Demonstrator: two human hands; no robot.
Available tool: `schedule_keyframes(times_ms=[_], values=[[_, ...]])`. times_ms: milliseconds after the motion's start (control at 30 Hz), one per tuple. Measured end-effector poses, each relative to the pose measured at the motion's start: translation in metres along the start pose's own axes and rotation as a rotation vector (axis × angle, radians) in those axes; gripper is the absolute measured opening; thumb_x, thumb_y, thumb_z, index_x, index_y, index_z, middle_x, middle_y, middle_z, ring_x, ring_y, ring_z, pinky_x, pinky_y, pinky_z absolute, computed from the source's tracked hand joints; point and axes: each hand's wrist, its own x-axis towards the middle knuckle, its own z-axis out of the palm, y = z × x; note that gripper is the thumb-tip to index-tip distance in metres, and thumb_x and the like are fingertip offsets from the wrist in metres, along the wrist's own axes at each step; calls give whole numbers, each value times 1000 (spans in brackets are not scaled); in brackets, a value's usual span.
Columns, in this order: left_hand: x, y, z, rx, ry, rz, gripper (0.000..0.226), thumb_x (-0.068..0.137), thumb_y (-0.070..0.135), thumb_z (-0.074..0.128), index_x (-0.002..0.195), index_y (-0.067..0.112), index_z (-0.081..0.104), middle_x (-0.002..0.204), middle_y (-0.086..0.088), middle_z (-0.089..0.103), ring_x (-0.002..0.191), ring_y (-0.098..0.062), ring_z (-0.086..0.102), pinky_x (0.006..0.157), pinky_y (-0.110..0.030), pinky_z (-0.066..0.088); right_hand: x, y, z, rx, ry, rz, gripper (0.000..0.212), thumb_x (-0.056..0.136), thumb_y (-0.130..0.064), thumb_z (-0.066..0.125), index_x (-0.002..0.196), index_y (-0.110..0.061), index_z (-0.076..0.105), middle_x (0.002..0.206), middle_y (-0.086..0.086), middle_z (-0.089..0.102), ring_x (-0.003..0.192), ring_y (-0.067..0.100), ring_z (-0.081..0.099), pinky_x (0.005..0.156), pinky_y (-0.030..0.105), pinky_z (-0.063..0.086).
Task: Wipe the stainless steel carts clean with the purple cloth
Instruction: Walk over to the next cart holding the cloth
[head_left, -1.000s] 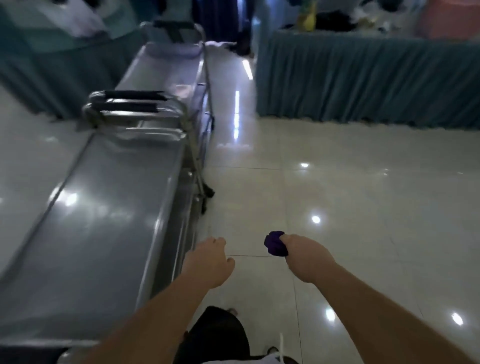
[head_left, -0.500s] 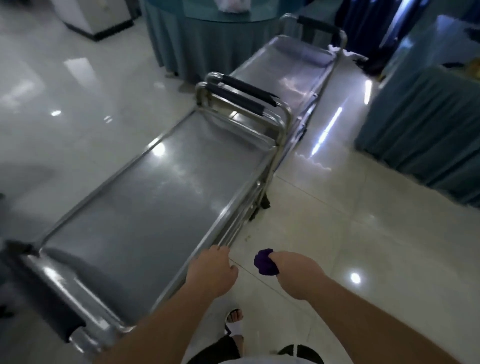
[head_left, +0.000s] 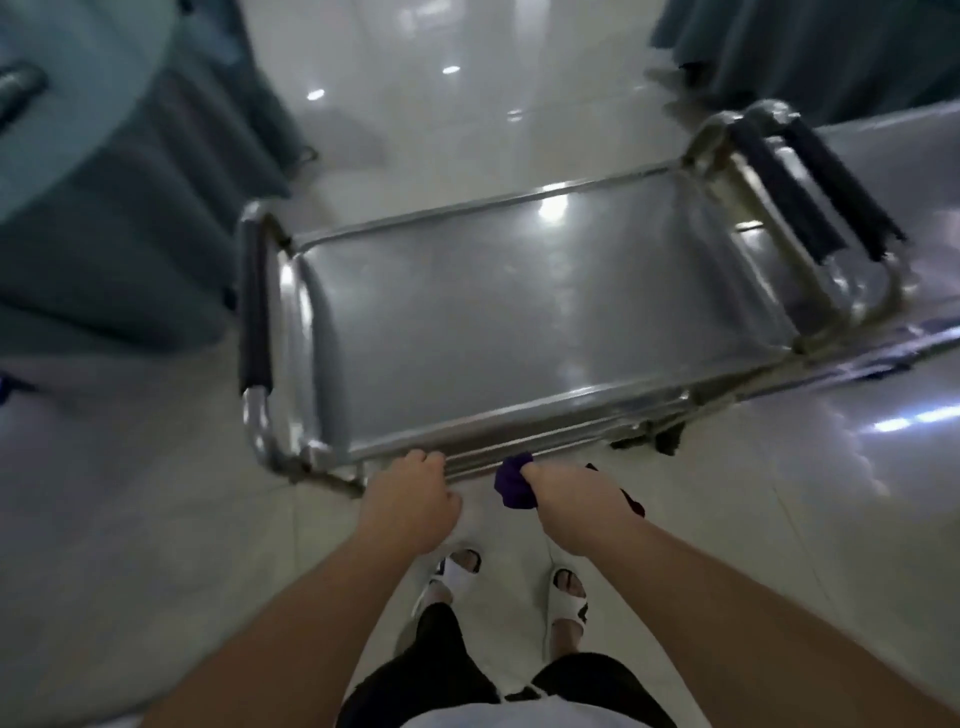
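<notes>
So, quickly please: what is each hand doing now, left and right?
Left hand: fingers curled over the near rim of the cart, gripping it.
Right hand: closed around the bunched purple cloth.

A second ago the stainless steel cart ran lengthwise up the left of the head view; now it lies crosswise directly in front of the person, its long side facing them. The left hand, which hung in the air beside the cart, has come to the cart's near rim — its fingers curl at that edge. The right hand with the purple cloth has moved from over open floor to just beside the same rim. White sandals have come into view below.
</notes>
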Motion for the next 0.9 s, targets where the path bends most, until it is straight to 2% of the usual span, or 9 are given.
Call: schedule_keyframes(times_ms=[133,267,367,467,567,700,900], values=[[-45,-9,29,-48,-43,-162,48,98,47,49,139,24,54,138,-1,56,125,-26,56,97,-43,49,2,1,14,-116,-28,-118,36,97,-4,53,131,-14,49,128,8,61,116,27,62,91,39,50],[-77,-24,62,-32,-76,-236,53,102,55,39,144,25,53,137,-1,57,124,-25,56,98,-43,46,1,-7,33,-154,-145,-133,40,102,-8,49,142,-11,44,139,12,57,126,30,57,100,39,45],[-83,-45,84,-33,-92,-260,54,103,58,35,140,26,56,134,0,60,122,-24,57,98,-43,45,6,-16,54,-157,-87,-108,31,102,-10,47,133,-15,51,126,11,62,109,32,64,87,43,50],[-77,-69,112,-46,-127,-257,55,102,60,33,140,27,55,134,2,61,122,-23,58,98,-43,44,22,-23,80,-186,-212,-66,40,100,-6,49,139,-11,43,131,12,60,118,31,61,87,39,45],[-61,-90,142,-56,-193,-235,57,103,60,32,144,26,52,138,1,59,126,-24,56,101,-44,43,39,-26,111,-161,-207,-6,41,98,-7,54,137,-11,43,129,11,60,115,28,61,79,33,39],[-40,-99,183,-52,-237,-226,57,103,58,34,146,25,51,141,-2,58,128,-26,56,102,-45,44,66,-22,154,8,-240,58,44,98,-8,56,140,-7,46,131,9,56,128,27,56,96,32,41],[10,-88,252,-56,-242,-220,59,103,59,36,149,25,50,140,-2,58,126,-27,56,101,-44,45,122,17,217,122,-165,56,30,102,-11,48,131,-13,53,125,9,62,114,27,62,92,33,46]])
